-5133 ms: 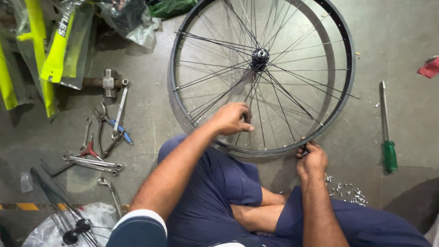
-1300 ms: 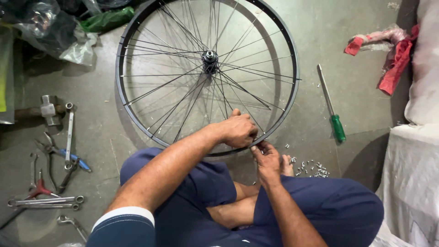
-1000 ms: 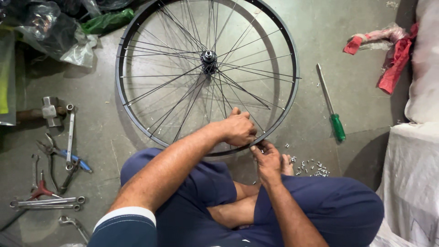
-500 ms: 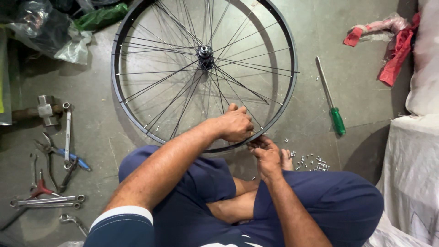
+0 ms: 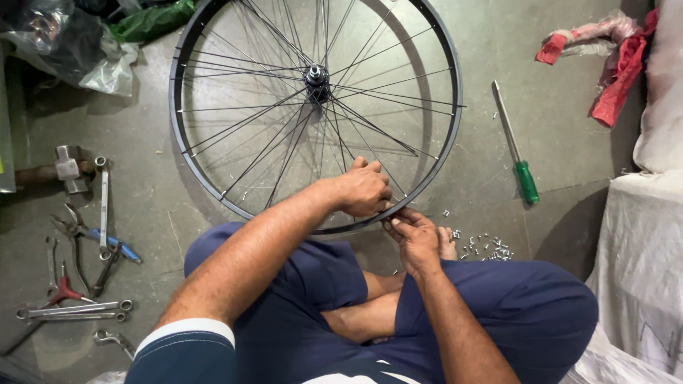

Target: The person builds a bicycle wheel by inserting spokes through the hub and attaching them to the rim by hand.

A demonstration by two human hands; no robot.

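Observation:
A black bicycle wheel rim (image 5: 186,156) with thin spokes and a central hub (image 5: 317,75) lies on the grey floor in front of my crossed legs. My left hand (image 5: 364,188) reaches inside the rim at its near edge, fingers curled round a spoke. My right hand (image 5: 413,235) sits just outside the rim at the same spot, fingertips pinched against the rim's outer side. What the fingertips pinch is too small to make out. Small silver nipples (image 5: 485,247) lie scattered beside my right hand.
A green-handled screwdriver (image 5: 517,149) lies right of the wheel. Spanners, pliers (image 5: 71,235) and a hammer (image 5: 65,169) are spread at the left. Plastic bags (image 5: 71,43) sit far left, red rags (image 5: 612,64) far right, and a white sack (image 5: 644,256) at the right.
Since five seconds ago the wheel shifted left in view and both hands came together at the near rim. Over the last second they barely moved.

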